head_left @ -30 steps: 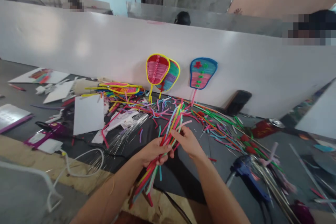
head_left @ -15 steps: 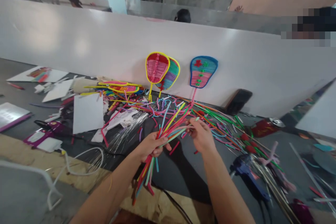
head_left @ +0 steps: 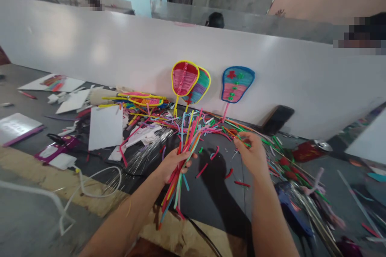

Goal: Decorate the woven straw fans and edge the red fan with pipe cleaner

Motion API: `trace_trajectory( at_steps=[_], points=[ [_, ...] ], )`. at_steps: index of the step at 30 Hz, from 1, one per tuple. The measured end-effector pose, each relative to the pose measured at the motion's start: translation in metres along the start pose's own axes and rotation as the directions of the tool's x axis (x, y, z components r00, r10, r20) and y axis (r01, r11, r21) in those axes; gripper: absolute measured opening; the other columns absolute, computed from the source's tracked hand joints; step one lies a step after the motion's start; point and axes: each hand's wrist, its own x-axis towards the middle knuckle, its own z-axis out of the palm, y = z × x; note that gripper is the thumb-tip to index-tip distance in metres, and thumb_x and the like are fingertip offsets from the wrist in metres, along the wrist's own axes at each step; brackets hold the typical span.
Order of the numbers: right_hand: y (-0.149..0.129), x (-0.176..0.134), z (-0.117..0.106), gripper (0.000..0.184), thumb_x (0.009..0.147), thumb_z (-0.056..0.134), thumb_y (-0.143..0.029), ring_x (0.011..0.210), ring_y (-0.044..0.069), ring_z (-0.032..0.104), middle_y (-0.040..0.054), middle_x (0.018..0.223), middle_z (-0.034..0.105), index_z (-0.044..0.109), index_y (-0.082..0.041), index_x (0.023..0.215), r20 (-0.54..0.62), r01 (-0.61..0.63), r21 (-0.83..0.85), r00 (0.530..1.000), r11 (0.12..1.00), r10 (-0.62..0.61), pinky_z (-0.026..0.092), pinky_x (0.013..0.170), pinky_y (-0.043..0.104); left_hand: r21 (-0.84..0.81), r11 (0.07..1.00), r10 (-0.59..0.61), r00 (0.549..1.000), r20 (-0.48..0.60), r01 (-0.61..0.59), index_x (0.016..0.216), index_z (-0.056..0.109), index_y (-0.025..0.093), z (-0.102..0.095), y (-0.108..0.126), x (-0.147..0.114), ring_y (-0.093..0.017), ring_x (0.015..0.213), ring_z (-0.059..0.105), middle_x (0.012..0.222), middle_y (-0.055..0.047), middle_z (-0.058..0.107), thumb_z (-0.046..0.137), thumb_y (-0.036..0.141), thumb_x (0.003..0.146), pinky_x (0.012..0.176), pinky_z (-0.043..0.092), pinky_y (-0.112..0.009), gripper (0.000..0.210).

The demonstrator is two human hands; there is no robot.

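Observation:
My left hand (head_left: pixel 177 162) is wrapped round a loose bundle of coloured pipe cleaners (head_left: pixel 193 134). Their ends fan out above the fist and hang below it, in pink, red, yellow, blue and pale green. To the right, my right hand (head_left: pixel 251 150) pinches orange and green pipe cleaners (head_left: pixel 230 132) at the edge of the heap; how many are between the fingers is hidden. Small cut pieces, such as a red piece (head_left: pixel 242 184), lie on the dark table between the hands.
Three paddle-shaped fans, one a blue-edged fan (head_left: pixel 237 84), lean on the white partition (head_left: pixel 135 48). A phone (head_left: pixel 277 119), a red can (head_left: pixel 312 150) and a blue glue gun (head_left: pixel 292 209) stand or lie at right. White card (head_left: pixel 105 127), wires and a purple device (head_left: pixel 57 148) are at left.
My right hand has moved right, away from the bundle, to the heap of pipe cleaners. The bundle in my left hand now stands more upright. The view has shifted slightly.

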Motion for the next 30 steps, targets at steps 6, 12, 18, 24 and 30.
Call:
trace_trajectory(
  at_steps=[6,12,18,24,30],
  points=[
    [-0.009,-0.03,0.058,0.034,0.079,0.055,-0.054,0.066,0.014,0.053,0.001,0.075,0.06,0.061,-0.02,0.085,0.504,-0.251,0.197,0.855,0.948,0.121,0.042,0.056,0.025,0.102,0.992,-0.083,0.995,0.059,0.077,0.083,0.058,0.012,0.006,-0.004,-0.007,-0.007,0.046,0.053,0.069,-0.001,0.06,0.076,0.031,0.066,0.03,0.037,-0.014,0.031],
    [-0.01,-0.039,0.072,0.036,0.067,0.071,-0.05,0.046,0.006,0.039,-0.0045,0.064,0.052,0.053,-0.02,0.075,0.428,-0.497,0.446,0.849,0.744,0.31,0.027,0.037,0.017,0.051,0.995,-0.092,0.991,0.092,0.088,0.085,0.056,0.013,0.007,-0.007,-0.01,-0.012,0.054,0.062,0.076,-0.005,0.065,0.075,0.035,0.067,0.039,0.05,-0.019,0.034],
    [-0.015,-0.047,0.074,0.039,0.065,0.072,-0.052,0.037,0.005,0.034,-0.0085,0.049,0.046,0.056,-0.02,0.082,0.642,-0.497,0.196,0.716,0.845,0.273,0.021,0.033,0.017,0.122,0.99,-0.082,0.996,0.042,0.077,0.09,0.056,0.015,0.009,-0.014,-0.01,-0.013,0.046,0.06,0.064,-0.001,0.063,0.073,0.041,0.068,0.036,0.046,-0.019,0.039],
    [-0.016,-0.047,0.072,0.046,0.074,0.057,-0.062,0.037,0.006,0.033,-0.007,0.043,0.04,0.049,-0.019,0.061,0.549,-0.358,0.176,0.809,0.917,0.21,0.021,0.036,0.019,0.287,0.957,-0.032,0.999,0.014,0.026,0.079,0.057,0.014,0.021,-0.011,-0.013,-0.006,0.034,0.048,0.058,0.001,0.06,0.069,0.048,0.068,0.029,0.031,-0.015,0.037],
    [-0.024,-0.029,0.056,0.043,0.074,0.059,-0.06,0.036,0.006,0.035,-0.0076,0.042,0.042,0.052,-0.018,0.066,0.43,-0.286,0.194,0.884,0.939,0.18,0.026,0.035,0.018,0.363,0.932,-0.044,0.995,0.085,0.011,0.075,0.059,0.013,0.03,-0.004,-0.017,-0.004,0.033,0.043,0.054,0.001,0.058,0.069,0.047,0.069,0.03,0.03,-0.014,0.036]
  ],
)
